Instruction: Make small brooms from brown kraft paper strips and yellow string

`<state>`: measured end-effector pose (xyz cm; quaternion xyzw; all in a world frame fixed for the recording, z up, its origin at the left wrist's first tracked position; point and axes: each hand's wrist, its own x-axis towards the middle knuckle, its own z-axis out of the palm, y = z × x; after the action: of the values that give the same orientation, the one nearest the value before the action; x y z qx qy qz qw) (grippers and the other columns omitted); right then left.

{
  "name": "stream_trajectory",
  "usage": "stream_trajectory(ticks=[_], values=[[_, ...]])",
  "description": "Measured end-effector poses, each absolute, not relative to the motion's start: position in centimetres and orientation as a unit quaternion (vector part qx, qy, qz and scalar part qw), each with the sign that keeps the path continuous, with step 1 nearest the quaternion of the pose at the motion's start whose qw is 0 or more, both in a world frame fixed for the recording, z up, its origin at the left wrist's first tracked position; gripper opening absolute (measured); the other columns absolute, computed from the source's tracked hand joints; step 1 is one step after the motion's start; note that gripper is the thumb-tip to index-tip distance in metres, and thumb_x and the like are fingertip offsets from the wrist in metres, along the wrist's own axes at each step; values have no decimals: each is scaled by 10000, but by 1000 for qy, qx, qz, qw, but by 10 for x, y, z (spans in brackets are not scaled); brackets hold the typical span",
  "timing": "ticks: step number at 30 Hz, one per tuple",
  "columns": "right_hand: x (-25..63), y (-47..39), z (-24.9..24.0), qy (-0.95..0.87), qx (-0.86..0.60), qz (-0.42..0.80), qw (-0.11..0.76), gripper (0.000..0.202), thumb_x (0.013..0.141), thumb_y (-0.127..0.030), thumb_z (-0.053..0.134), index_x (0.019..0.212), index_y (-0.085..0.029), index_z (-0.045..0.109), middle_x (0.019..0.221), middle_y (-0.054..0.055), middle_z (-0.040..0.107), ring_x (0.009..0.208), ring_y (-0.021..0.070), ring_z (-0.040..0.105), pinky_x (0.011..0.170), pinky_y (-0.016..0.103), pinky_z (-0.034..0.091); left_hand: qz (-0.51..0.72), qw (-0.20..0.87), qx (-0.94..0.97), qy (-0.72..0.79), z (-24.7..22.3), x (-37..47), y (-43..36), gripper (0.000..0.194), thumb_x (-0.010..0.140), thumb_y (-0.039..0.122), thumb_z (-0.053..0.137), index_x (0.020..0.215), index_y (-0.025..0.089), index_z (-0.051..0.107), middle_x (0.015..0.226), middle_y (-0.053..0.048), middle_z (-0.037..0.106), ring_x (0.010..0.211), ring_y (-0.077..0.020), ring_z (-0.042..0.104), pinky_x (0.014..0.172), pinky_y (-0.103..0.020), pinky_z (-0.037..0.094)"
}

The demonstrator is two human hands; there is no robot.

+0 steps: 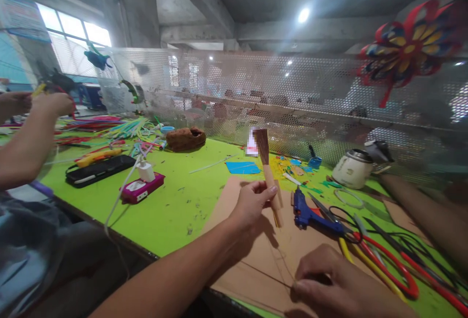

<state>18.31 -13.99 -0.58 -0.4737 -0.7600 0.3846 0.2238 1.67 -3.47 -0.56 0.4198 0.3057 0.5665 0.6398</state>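
My left hand (255,201) is closed round the pale tan handle of a small brush (263,149), its dark brown bristles pointing up. The brush stands almost upright, tilted slightly, above a sheet of brown cardboard (234,220). Low on the right, my right hand (329,279) pinches the end of a thin brown strand (265,274) that stretches left over the cardboard. A blue glue gun (310,215) lies just beyond my right hand. Beside it are scissors with red handles (387,264) and a yellow-handled tool (373,269).
A magenta power strip (142,188), a black case (100,169) and a brown pouch-like object (185,139) rest on the green table (179,210). At right stands a white kettle-like pot (353,168). Another person's arms (32,132) work at left; another arm (424,215) shows at right.
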Motion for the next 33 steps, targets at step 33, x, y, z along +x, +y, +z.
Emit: stream_trajectory(ticks=[33], values=[[154, -114, -45, -502, -382, 576, 519, 324, 829, -445, 620, 772, -126, 600, 632, 9, 550, 530, 115, 526, 505, 258, 423, 378, 789, 420, 241, 1, 21, -72, 259, 714, 334, 702, 892, 160, 629, 798, -56, 619, 588, -127, 541, 514, -243, 406]])
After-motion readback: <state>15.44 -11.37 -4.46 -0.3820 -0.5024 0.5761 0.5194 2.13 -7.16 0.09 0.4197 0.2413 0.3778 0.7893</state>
